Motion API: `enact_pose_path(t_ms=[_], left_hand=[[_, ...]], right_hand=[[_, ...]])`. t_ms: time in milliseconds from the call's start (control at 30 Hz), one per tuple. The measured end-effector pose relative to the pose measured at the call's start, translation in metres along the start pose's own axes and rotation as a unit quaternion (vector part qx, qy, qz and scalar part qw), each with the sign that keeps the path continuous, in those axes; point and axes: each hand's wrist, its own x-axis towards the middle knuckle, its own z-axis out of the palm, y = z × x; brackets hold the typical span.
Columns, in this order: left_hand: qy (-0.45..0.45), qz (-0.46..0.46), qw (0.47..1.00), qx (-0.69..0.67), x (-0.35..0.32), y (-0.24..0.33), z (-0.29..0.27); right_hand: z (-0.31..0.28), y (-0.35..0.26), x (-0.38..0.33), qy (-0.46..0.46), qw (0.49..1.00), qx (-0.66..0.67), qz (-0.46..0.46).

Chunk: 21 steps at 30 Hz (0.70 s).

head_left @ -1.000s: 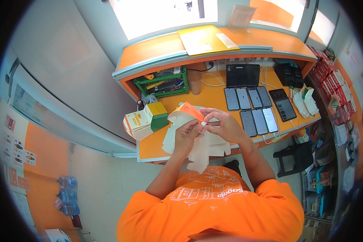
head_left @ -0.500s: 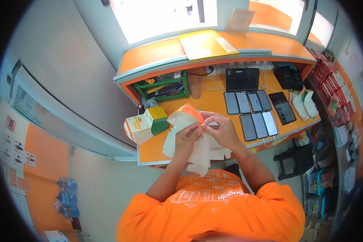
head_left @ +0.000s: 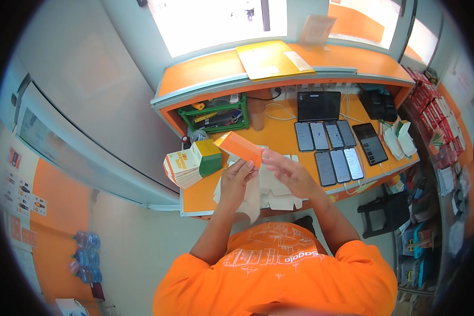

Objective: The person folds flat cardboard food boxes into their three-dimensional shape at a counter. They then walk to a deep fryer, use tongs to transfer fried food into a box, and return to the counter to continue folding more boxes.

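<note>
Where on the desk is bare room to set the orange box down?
Bare orange top lies between the green basket and the phones, around the brown cup. Crowded: flat cartons under the hands, booklet stack left, phones right.

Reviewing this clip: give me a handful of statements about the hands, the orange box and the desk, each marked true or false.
1. The left hand holds a small orange box. True.
2. The right hand grips a phone. False: it is open beside the box, holding nothing.
3. A stack of flat cartons lies to the left of the hands. True.
4. The green basket sits on the floor. False: it stands on the orange desk, under the upper shelf.
5. Several phones lie in rows on the desk to the right of the hands. True.
</note>
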Motion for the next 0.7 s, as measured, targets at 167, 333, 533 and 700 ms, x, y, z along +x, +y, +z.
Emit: enact_pose_path(t_ms=[167, 333, 533, 700], left_hand=[[0.031, -0.089, 0.978, -0.185, 0.01, 0.003, -0.012], [-0.004, -0.255, 0.944, -0.207, 0.003, 0.008, -0.014], [-0.06, -0.281, 0.91, -0.299, 0.007, -0.012, -0.033], [-0.095, -0.249, 0.923, -0.277, 0.012, -0.022, -0.055]], right_hand=[[-0.009, 0.039, -0.011, 0.02, 0.983, -0.117, 0.137], [-0.001, 0.046, -0.018, -0.021, 0.983, -0.147, 0.104], [0.006, 0.059, -0.023, 0.029, 0.994, -0.064, 0.079], [0.008, 0.05, -0.017, 0.109, 0.97, -0.203, -0.083]])
